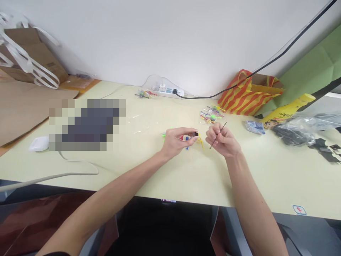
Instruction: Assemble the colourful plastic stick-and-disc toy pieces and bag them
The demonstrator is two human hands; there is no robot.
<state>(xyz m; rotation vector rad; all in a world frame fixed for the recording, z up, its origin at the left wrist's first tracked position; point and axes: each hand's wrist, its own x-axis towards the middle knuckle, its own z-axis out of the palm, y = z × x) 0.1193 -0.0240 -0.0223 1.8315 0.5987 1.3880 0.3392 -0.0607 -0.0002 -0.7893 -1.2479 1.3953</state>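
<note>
- The left hand [177, 140] pinches a small black plastic block [196, 134] between thumb and forefinger tips, which close tightly on it. The block pokes out to the right, toward the other hand.
- The right hand [222, 140] is curled into a loose fist around a thin dark metal rod [220, 133], fingers closed on its lower half.
- The rod's long axis runs on a slant. Its free upper end points up and to the right, away from the block, and its lower end sticks out below the fist, down and to the left.
- That lower end is the end nearer the block. The two are near each other but apart, with the block up and to the left of the tip.
- Small red, blue and green plastic pieces [187, 139] show under the left fingers. I cannot tell whether they are held or lie on the surface.
- A thin yellow plastic piece [201, 143] lies between the two hands.
- Both hands hover above the pale yellow-green tabletop [165, 170].
- Farther back are a clear bag of coloured pieces [211, 114], a white power strip [167, 91] and a red-and-yellow striped bag [247, 94].
</note>
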